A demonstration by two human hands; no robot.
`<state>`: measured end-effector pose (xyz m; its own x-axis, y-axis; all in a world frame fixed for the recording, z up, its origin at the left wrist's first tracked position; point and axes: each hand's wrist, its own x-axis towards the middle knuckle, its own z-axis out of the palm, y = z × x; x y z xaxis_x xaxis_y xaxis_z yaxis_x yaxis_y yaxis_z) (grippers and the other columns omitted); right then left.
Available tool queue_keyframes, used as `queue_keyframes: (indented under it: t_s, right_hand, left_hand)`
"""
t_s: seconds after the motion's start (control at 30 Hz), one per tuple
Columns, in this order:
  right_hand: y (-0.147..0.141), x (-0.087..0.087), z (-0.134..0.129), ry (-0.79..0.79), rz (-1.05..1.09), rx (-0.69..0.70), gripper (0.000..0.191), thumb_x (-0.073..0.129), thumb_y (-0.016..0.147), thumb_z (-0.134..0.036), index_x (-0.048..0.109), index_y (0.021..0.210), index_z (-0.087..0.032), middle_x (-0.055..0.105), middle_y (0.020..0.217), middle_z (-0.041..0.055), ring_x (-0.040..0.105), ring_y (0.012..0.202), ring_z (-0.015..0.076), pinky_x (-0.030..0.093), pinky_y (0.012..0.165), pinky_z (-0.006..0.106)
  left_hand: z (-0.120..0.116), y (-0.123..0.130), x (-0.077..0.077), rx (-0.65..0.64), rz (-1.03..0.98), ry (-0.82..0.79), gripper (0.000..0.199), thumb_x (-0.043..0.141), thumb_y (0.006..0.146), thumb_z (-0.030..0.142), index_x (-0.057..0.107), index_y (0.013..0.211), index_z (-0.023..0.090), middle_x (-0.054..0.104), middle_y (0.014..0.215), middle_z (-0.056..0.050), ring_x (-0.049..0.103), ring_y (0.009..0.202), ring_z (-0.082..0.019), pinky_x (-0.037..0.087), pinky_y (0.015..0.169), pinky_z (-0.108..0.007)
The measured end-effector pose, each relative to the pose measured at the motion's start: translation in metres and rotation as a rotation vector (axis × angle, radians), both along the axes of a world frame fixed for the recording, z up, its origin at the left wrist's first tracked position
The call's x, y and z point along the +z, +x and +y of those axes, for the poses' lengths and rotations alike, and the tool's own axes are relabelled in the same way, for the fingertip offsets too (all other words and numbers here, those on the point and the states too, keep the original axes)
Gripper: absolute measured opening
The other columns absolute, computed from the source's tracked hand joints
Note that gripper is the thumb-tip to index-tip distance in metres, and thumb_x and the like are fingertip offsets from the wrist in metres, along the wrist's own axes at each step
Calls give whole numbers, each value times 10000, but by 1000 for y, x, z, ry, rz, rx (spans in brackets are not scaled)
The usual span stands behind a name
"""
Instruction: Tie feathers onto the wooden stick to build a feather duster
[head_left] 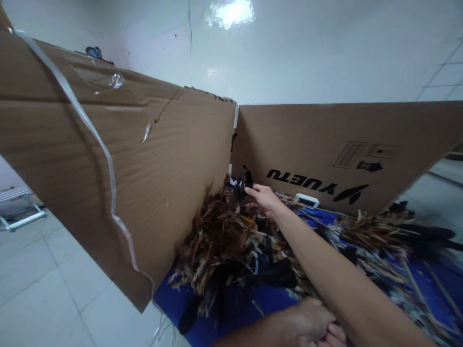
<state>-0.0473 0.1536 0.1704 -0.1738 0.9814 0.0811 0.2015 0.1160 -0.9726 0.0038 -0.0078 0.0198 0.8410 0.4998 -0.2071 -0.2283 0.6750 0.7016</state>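
Note:
My right hand (264,196) reaches across to the corner between the cardboard panels, thumb and fingers pinched on a dark feather (248,178). Just below it spreads a thick heap of brown and black feathers (220,229), lying on a blue surface (269,296). My left hand (313,320) is near the bottom edge, under my right forearm, with its fingers curled closed. Whatever the left fingers hold, if anything, is hidden. Black feathers (267,274) lie at the near side of the heap.
Tall cardboard panels stand on the left (173,144) and at the back (289,140). A white ribbon (108,159) hangs down the left panel. Near the back panel sits a small white device (306,200) with a dark display. More feather bundles (369,231) lie at right.

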Motion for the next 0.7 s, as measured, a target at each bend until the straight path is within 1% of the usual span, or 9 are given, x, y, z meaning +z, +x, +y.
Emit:
queue_keyframes:
  t_s: [0.1, 0.2, 0.27, 0.37, 0.47, 0.53, 0.57, 0.63, 0.7]
  right_hand:
    - [10, 13, -10, -3, 116, -1, 220, 650, 700, -363, 536, 749, -182, 599, 650, 0, 566, 537, 110, 522, 507, 261]
    - [27, 24, -26, 8, 266, -5, 296, 736, 601, -362, 556, 736, -169, 582, 640, -22, 538, 512, 92, 501, 486, 244]
    - [42, 31, -41, 44, 323, -15, 344, 767, 550, -375, 580, 740, -157, 572, 628, -31, 506, 483, 77, 447, 429, 209]
    - [72, 41, -71, 148, 276, -79, 348, 763, 557, -396, 604, 740, -146, 554, 598, -36, 458, 437, 59, 340, 365, 177]
    - [108, 44, -109, 233, 220, -191, 315, 748, 590, -395, 615, 740, -152, 559, 607, -26, 455, 424, 66, 325, 360, 192]
    - [132, 38, -135, 264, 210, -290, 299, 743, 602, -392, 618, 747, -162, 577, 642, -15, 460, 428, 73, 347, 368, 206]
    - [143, 32, -148, 269, 205, -345, 293, 742, 605, -392, 615, 744, -167, 581, 647, -14, 461, 429, 76, 358, 373, 213]
    - [163, 13, -170, 256, 175, -454, 285, 740, 610, -396, 602, 718, -172, 574, 609, -18, 468, 431, 87, 381, 388, 224]
    - [178, -11, -187, 236, 132, -539, 281, 733, 621, -402, 592, 693, -170, 568, 568, -20, 470, 426, 94, 392, 405, 234]
  left_hand:
    - [-3, -7, 7, -59, 86, -86, 188, 488, 709, 194, 334, 602, 203, 240, 414, 84, 173, 288, -40, 99, 359, -151]
    - [-4, -11, 11, -42, 77, -100, 146, 426, 806, 233, 364, 677, 204, 261, 442, 83, 177, 301, -43, 92, 370, -161]
    - [-4, -12, 13, -30, 72, -103, 186, 380, 859, 298, 369, 702, 200, 261, 451, 84, 175, 308, -42, 82, 372, -169]
    - [-6, -15, 18, -28, 51, -107, 214, 352, 883, 336, 366, 720, 197, 248, 458, 86, 164, 314, -41, 55, 370, -183]
    - [-9, -18, 21, -12, 41, -100, 233, 389, 867, 377, 366, 727, 192, 246, 472, 88, 166, 323, -37, 30, 369, -190]
    - [-10, -18, 23, -6, 39, -89, 257, 441, 840, 414, 369, 734, 191, 241, 478, 94, 157, 332, -32, 22, 372, -190]
    - [-11, -18, 24, 4, 41, -76, 274, 466, 823, 434, 372, 739, 191, 243, 480, 96, 150, 335, -29, 20, 373, -188]
    - [-13, -18, 26, 27, 56, -51, 318, 513, 781, 476, 378, 746, 190, 248, 482, 100, 145, 339, -23, 24, 374, -185]
    - [-17, -17, 29, 54, 81, -26, 365, 546, 740, 514, 382, 744, 188, 252, 481, 102, 155, 340, -20, 31, 373, -183]
